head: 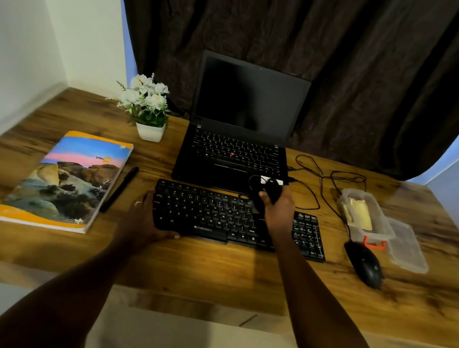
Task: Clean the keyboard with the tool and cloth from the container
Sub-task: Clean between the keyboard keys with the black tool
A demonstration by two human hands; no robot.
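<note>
keyboard point(240, 220): black, flat on the wooden surface point(208, 269), just in front of the open laptop point(240, 133).
my left hand point(145, 221): curled round the keyboard's left end, thumb along its front edge.
my right hand point(278, 211): over the keyboard's upper right part, fingers closed round a dark tool point(272, 190); its shape is too dim to tell.
container point(365, 216): clear plastic, open, to the right of the keyboard, a yellow cloth point(360, 214) inside.
lid point(406, 246): lying just beside the container, on its right.
mouse point(363, 264): black, in front of the container.
notebook point(63, 181): on the left, with a pen point(119, 188) between it and the keyboard.
potted flowers point(148, 111): white, left of the laptop.
</note>
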